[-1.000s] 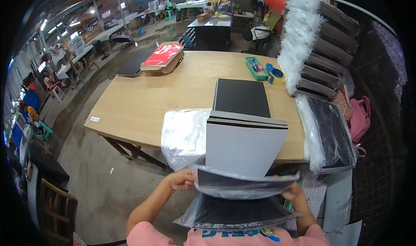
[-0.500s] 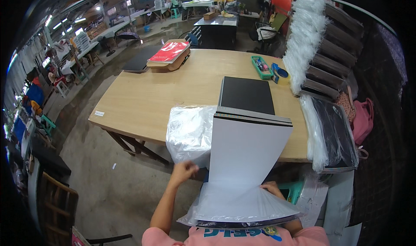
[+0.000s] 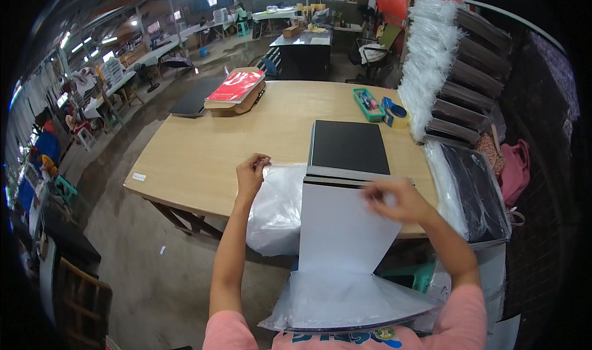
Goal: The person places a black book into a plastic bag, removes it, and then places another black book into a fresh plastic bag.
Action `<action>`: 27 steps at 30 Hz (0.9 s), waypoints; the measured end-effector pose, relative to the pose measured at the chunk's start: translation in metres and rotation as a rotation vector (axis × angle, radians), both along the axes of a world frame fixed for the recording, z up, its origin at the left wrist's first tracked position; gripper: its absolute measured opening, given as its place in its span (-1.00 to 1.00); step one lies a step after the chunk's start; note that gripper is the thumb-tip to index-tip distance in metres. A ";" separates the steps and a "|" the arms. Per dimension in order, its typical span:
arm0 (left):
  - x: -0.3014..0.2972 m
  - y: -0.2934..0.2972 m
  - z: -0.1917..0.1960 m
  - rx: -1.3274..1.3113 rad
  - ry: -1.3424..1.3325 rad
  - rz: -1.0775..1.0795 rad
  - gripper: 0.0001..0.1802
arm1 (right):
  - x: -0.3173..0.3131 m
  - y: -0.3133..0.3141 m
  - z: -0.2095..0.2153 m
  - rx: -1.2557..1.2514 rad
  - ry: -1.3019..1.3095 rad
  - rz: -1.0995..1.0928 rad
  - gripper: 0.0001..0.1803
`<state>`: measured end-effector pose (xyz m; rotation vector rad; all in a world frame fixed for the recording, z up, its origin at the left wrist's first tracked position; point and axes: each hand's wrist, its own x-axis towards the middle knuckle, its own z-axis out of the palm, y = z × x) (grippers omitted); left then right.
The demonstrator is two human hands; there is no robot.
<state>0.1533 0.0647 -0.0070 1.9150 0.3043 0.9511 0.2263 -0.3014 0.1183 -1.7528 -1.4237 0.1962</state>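
At the table's near edge, the left hand's fingers curl together at clear plastic sleeves, pinch unconfirmed; right hand, over white board, too blurred. Static cling could drag several sleeves.

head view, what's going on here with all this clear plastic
A person's left hand is at the upper edge of a pile of clear plastic film on the wooden table. The right hand, blurred, is over a white panel sloping toward the lap. Loose clear plastic lies at its lower end. A stack of black boards lies on the table.
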 end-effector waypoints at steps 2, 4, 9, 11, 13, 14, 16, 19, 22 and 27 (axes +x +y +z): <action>0.014 0.000 0.003 0.004 -0.026 0.006 -0.91 | 0.026 0.077 0.020 0.068 -0.026 0.030 -0.79; 0.025 -0.005 0.004 -0.039 -0.004 -0.003 -0.90 | 0.067 0.150 0.009 -0.103 -0.076 0.047 -0.72; 0.047 -0.009 -0.006 0.042 -0.038 -0.006 -0.79 | 0.110 0.243 -0.054 -0.360 -0.281 0.139 -0.62; 0.037 0.009 -0.014 0.074 -0.130 0.022 -0.72 | 0.100 0.263 -0.050 -0.461 -0.216 0.050 -0.66; 0.029 0.021 -0.022 0.101 -0.224 0.039 -0.66 | 0.095 0.263 -0.056 -0.304 -0.198 0.075 -0.76; 0.033 0.002 -0.015 -0.473 -0.091 -0.317 -0.61 | 0.108 0.253 -0.067 -0.276 -0.183 0.083 -0.77; 0.031 -0.019 -0.005 -1.083 0.349 -0.735 -0.46 | 0.118 0.245 -0.071 -0.278 -0.226 0.210 -0.80; 0.005 -0.022 0.039 0.044 0.881 -1.101 -0.48 | 0.117 0.238 -0.062 -0.450 -0.143 0.661 -0.77; -0.079 0.020 0.068 -0.053 0.673 -1.212 -0.50 | 0.013 0.238 -0.018 -0.795 0.345 1.168 -0.63; -0.169 -0.031 0.063 -0.885 -0.040 -0.573 -0.39 | -0.018 0.155 0.043 -0.681 0.267 1.672 -0.70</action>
